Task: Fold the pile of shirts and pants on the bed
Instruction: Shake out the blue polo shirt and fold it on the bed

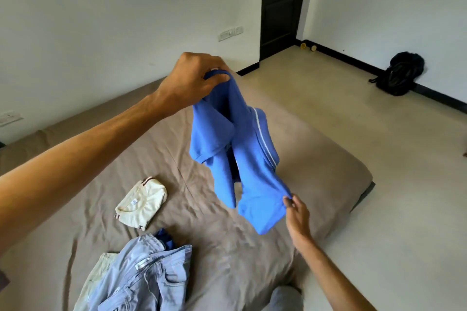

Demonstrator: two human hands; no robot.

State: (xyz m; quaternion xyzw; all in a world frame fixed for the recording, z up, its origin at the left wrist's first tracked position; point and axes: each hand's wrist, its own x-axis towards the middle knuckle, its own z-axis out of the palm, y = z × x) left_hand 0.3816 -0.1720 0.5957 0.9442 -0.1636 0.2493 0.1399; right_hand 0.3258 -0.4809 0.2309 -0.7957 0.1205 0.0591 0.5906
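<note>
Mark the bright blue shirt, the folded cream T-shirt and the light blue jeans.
bright blue shirt (249,149): head view, hanging body fabric.
folded cream T-shirt (144,203): head view, folded front.
light blue jeans (141,278): head view, crumpled waist area.

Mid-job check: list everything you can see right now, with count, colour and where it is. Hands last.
blue shirt: 1, blue with a white stripe, held up in the air above the bed
folded shirt: 1, cream with dark trim, on the bed, left of centre
jeans: 1, light blue, crumpled in the pile at the near edge
dark blue garment: 1, partly hidden under the jeans
pale garment: 1, off-white, under the jeans' left side
bed: 1, grey-brown sheet
door: 1, dark, far wall
backpack: 1, black, on the floor by the right wall
left hand: grips the shirt's top
right hand: pinches its lower edge
</note>
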